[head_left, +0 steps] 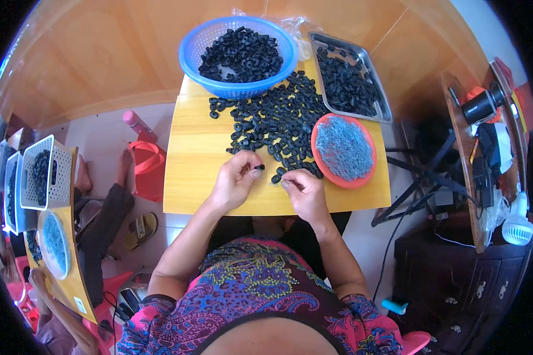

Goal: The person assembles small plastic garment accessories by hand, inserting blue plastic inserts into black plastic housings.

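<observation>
My left hand [236,180] pinches a small black ring-like part [259,168] between thumb and fingers, just above the yellow table [198,171]. To its right, my right hand [307,194] is closed in a pinch near the table's front edge. Whatever its fingertips hold is too small to name. Next to those fingertips lie a few loose black parts [276,177] and some tiny light bits. A heap of similar black parts [278,118] spreads over the table beyond both hands. Right of it, a red plate [370,168] carries a pile of fine blue-grey pieces [343,148].
A blue perforated basket [237,90] and a metal tray [385,109], both with black parts, stand at the back. At left, another person sits by a table with a white basket [37,195]. A red bag [148,171] and a dark cabinet [456,284] flank me.
</observation>
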`<state>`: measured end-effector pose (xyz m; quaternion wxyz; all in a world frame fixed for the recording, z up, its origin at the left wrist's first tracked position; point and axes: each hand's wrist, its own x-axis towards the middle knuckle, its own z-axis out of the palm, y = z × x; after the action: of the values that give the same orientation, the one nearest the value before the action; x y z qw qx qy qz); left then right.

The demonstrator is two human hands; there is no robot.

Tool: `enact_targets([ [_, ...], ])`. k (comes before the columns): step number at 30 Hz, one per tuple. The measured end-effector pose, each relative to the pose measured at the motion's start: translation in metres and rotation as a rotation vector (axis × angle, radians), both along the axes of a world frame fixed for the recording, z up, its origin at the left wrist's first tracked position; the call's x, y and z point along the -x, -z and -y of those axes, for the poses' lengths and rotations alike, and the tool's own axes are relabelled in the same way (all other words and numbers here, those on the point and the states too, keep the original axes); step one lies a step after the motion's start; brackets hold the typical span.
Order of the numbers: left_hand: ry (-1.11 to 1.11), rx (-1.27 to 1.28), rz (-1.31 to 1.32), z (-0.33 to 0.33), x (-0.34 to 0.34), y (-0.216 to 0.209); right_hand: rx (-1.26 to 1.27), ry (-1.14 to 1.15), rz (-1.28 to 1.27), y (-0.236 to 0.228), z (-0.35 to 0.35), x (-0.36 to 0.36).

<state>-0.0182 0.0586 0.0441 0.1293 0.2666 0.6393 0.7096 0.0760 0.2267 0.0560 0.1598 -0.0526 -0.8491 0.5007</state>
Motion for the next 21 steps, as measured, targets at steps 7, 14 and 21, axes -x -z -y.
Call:
enact_targets([
  [7, 0.113, -0.399, 0.435, 0.018, -0.023, -0.002, 0.505, -0.111, 0.079, -0.044, 0.033, 0.007],
  [14, 0.094, -0.262, 0.321, 0.029, -0.031, -0.006, 0.013, -0.152, -0.076, -0.052, 0.043, 0.008],
  [21, 0.063, -0.161, 0.305, 0.035, -0.04, 0.005, -0.163, -0.236, -0.21, -0.038, 0.05, -0.004],
])
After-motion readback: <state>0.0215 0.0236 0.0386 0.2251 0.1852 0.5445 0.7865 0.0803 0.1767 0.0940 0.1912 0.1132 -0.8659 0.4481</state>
